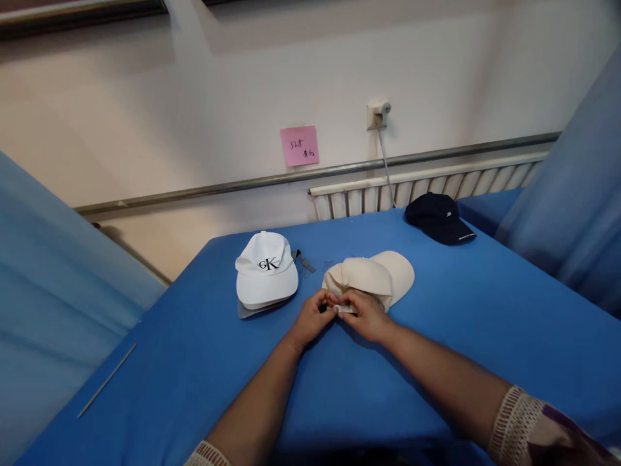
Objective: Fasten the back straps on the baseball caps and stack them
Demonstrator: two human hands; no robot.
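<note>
A beige cap (pixel 366 275) lies on its side on the blue-covered table, its brim pointing right. At its near rim my left hand (pixel 313 318) pinches the edge with thumb and fingertips. My right hand (pixel 367 316) closes on the same rim just beside it, the two sets of fingertips almost meeting. Between them shows a small pale strip (pixel 345 309), perhaps a strap or label; its far parts are hidden by the fingers. Left of my hands, a white cap (pixel 266 268) with dark letters rests on top of a grey cap (pixel 247 313).
A navy cap (pixel 436 219) sits at the table's (pixel 194 362) far right. Near the left edge lies a thin stick (pixel 107 380). Behind are a radiator (pixel 378 197), a metal rail (pixel 218 188) and a plugged-in cord (pixel 385 162). Blue curtains (pixel 53 298) hang at both sides.
</note>
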